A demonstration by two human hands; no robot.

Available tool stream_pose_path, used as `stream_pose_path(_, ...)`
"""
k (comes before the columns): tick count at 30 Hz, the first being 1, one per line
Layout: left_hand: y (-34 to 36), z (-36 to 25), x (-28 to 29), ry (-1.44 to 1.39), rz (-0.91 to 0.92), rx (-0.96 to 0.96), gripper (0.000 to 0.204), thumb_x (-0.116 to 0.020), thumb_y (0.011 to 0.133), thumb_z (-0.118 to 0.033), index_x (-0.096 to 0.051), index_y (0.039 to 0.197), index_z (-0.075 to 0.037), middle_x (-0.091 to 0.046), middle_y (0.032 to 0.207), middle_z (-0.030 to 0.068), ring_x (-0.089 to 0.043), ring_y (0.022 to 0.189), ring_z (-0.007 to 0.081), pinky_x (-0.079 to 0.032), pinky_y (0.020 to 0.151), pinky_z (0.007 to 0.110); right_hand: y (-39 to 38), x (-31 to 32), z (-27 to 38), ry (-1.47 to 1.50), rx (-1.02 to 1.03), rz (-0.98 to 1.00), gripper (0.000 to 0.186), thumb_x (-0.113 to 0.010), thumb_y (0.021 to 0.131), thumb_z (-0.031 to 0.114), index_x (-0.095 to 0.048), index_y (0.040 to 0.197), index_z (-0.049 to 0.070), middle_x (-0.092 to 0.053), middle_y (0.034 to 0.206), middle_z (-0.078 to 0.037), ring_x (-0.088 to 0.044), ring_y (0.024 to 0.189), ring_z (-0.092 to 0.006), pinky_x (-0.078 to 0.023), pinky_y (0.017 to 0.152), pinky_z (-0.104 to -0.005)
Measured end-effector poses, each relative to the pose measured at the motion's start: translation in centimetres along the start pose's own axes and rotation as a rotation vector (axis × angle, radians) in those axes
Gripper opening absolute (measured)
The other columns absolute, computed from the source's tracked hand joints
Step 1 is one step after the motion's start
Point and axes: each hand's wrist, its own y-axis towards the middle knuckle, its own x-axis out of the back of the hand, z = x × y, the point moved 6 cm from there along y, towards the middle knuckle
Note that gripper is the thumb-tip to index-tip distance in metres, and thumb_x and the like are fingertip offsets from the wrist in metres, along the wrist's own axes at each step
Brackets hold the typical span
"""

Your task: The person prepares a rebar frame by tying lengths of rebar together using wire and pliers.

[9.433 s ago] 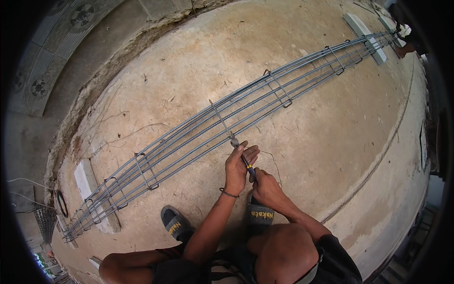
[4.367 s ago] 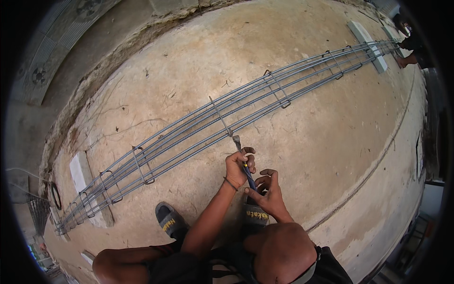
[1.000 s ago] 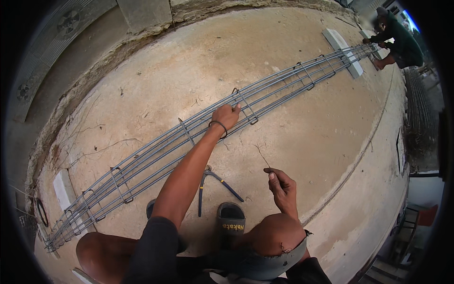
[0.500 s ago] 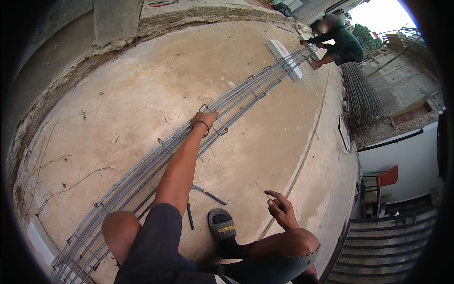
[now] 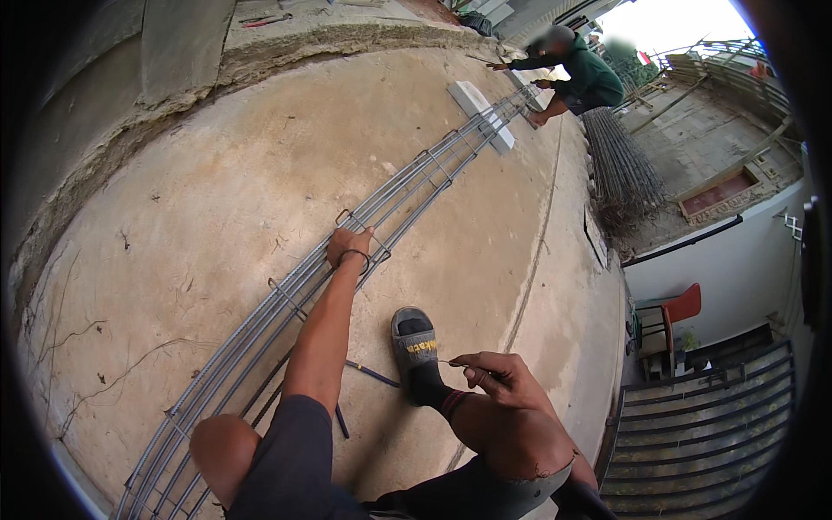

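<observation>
A long steel rebar cage, made of straight bars with square stirrups, runs from the lower left to the far right. My left hand is closed on its bars beside a stirrup. In my right hand, a thin piece of tie wire is pinched between thumb and forefinger, above my right knee and apart from the cage. Below my left forearm lies a dark-handled hand tool, like pincers; its head is hidden by the arm.
A pale block supports the cage's far end, where a co-worker in a green top squats. A bundle of rebar lies at right, near a red chair and a black metal grille. Red-handled tools rest on the far-left ledge.
My right hand has turned the wire to point left and moved it close to my sandalled foot. The left hand keeps its hold. The co-worker's arm has reached out; the view has shifted.
</observation>
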Motion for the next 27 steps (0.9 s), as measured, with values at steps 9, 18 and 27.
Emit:
stream_pose_path(9, 3.7, 4.0, -1.1, -0.066, 0.004, -0.026, 0.045, -0.078, 0.078, -0.048, -0.075, 0.082, -0.003, -0.073, 0.083, 0.0151, -0.071, 0.079, 0.0306, -0.055, 0.071, 0.039, 11.6, -0.6, -4.9, 0.181, 0.184, 0.07, 0.026, -0.059, 0.097, 0.016, -0.065, 0.12, 0.005, -0.071, 0.085, -0.017, -0.07, 0.076, -0.0226, -0.053, 0.071, -0.0358)
stream_pose_path(18, 1.0, 1.7, -0.5, 0.473, -0.174, -0.596, 0.02, -0.075, 0.078, -0.018, -0.073, 0.087, -0.001, -0.07, 0.078, 0.0151, -0.068, 0.068, 0.0274, -0.055, 0.068, 0.039, 23.5, 2.9, -10.7, 0.015, 0.265, -0.051, 0.025, -0.058, 0.091, 0.008, -0.065, 0.115, 0.005, -0.066, 0.076, -0.02, -0.066, 0.07, -0.0359, -0.05, 0.066, -0.042)
stream_pose_path(27, -3.3, -3.6, 0.9, 0.54, -0.376, -0.856, 0.066, -0.074, 0.071, -0.006, -0.053, 0.133, -0.004, -0.054, 0.121, 0.0196, -0.059, 0.104, 0.0344, -0.054, 0.083, 0.042, 29.6, 4.0, -13.5, -0.104, 0.442, -0.07, 0.023, -0.061, 0.085, 0.004, -0.071, 0.105, 0.002, -0.068, 0.085, -0.023, -0.067, 0.075, -0.0382, -0.052, 0.069, -0.0431)
